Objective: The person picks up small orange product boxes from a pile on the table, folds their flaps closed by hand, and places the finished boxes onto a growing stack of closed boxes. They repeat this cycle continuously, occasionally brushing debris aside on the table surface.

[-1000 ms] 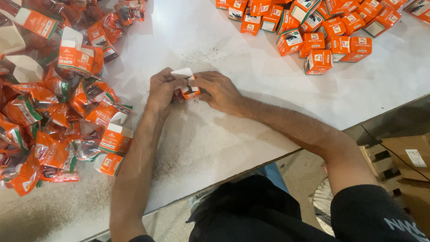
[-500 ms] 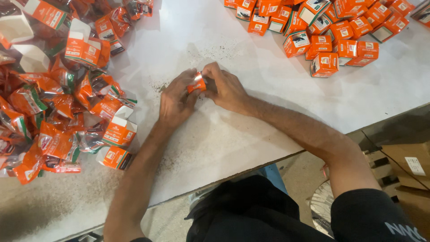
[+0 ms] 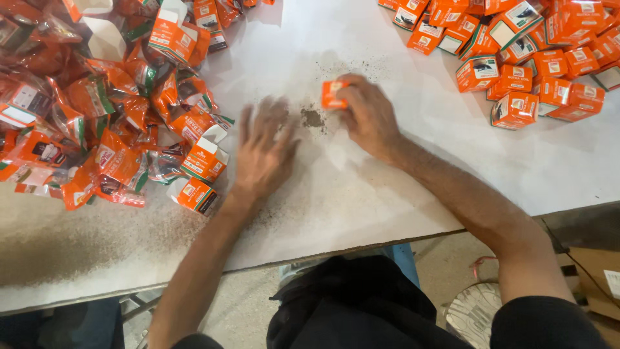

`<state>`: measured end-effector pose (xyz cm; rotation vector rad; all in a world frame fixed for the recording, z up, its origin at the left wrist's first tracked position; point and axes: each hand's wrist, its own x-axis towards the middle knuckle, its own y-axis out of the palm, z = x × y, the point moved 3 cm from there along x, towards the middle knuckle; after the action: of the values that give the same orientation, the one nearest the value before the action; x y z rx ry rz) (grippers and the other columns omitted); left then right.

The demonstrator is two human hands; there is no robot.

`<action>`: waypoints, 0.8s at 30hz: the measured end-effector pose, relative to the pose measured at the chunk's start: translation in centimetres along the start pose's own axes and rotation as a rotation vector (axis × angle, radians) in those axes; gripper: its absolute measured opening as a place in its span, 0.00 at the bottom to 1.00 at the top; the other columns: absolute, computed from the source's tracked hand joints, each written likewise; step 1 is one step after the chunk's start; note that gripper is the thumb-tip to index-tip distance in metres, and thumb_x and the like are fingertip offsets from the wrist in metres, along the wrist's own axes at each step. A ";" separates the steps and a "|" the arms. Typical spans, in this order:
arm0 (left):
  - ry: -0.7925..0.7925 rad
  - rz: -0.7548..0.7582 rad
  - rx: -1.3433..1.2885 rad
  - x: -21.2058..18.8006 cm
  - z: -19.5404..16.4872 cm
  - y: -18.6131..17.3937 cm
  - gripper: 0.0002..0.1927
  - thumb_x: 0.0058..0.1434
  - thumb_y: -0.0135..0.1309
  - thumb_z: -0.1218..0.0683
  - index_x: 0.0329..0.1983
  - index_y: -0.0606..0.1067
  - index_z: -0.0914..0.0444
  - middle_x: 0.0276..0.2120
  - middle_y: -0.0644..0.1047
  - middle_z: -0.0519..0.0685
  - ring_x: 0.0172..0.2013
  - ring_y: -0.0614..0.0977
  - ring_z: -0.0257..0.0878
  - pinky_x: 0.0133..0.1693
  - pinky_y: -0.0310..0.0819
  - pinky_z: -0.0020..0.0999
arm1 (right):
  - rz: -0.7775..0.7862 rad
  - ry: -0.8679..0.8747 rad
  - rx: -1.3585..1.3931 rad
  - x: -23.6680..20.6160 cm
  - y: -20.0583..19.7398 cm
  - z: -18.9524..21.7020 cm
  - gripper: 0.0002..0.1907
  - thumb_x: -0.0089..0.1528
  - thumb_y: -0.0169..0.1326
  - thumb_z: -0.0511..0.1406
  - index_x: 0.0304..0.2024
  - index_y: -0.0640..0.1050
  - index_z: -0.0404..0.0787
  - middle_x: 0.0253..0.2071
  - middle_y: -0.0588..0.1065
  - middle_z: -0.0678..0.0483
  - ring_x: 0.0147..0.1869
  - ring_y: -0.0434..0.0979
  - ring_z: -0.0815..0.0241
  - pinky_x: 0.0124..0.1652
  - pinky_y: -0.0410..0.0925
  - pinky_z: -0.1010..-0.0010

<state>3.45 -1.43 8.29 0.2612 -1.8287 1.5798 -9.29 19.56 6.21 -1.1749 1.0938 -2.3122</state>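
1. My right hand [image 3: 369, 116] is curled around one small orange box [image 3: 334, 94], fingers on its right side and top, holding it just above the white table [image 3: 400, 187], near the middle.
2. My left hand [image 3: 261, 152] holds nothing; its fingers are spread wide and it hovers flat over the table, close to a smear of dark dust [image 3: 312, 118].
3. I judge the box light and made of thin card: stiff enough to pinch by two opposite faces, but easy to crush at the flaps, so I would grip it gently across the sides.
4. Counting: one box in hand. The pile of closed boxes [image 3: 516, 58] at the upper right holds roughly twenty or more; I cannot count them exactly.
5. The heap of crinkly orange packets and open boxes [image 3: 97, 110] on the left is too tangled to count.
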 end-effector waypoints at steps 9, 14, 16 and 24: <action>-0.414 -0.068 -0.054 -3.5 2.6 -4.6 0.19 0.62 0.55 0.62 0.57 0.72 0.68 0.44 0.80 0.58 0.48 0.81 0.53 0.52 0.74 0.52 | 0.210 -0.075 0.405 -0.6 2.3 4.8 0.45 0.65 0.64 0.44 0.74 0.54 0.38 0.74 0.57 0.38 0.79 0.56 0.41 0.75 0.53 0.50; -0.468 -0.145 -0.627 -0.2 -1.1 0.0 0.11 0.75 0.50 0.57 0.57 0.67 0.66 0.43 0.80 0.58 0.44 0.84 0.52 0.44 0.79 0.45 | 0.289 0.096 0.830 -1.4 3.8 7.1 0.46 0.63 0.61 0.40 0.75 0.51 0.37 0.71 0.60 0.36 0.77 0.59 0.41 0.71 0.59 0.57; -0.425 -0.071 -0.564 0.4 -0.9 0.5 0.16 0.77 0.49 0.55 0.63 0.65 0.67 0.49 0.78 0.61 0.50 0.81 0.55 0.50 0.76 0.49 | 0.245 0.216 0.792 -1.3 3.1 5.8 0.39 0.64 0.58 0.39 0.73 0.56 0.38 0.68 0.65 0.40 0.74 0.66 0.45 0.69 0.64 0.59; -0.426 0.120 0.438 -1.5 7.1 -1.6 0.39 0.54 0.64 0.50 0.68 0.66 0.67 0.49 0.71 0.66 0.48 0.75 0.62 0.45 0.69 0.57 | 0.129 -0.089 0.183 -1.1 2.0 3.2 0.30 0.65 0.58 0.41 0.63 0.63 0.34 0.60 0.64 0.37 0.69 0.60 0.38 0.66 0.54 0.47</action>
<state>2.82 -8.81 8.50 0.7487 -1.8029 2.1309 -6.20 17.33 5.31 -1.0933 0.8796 -2.1873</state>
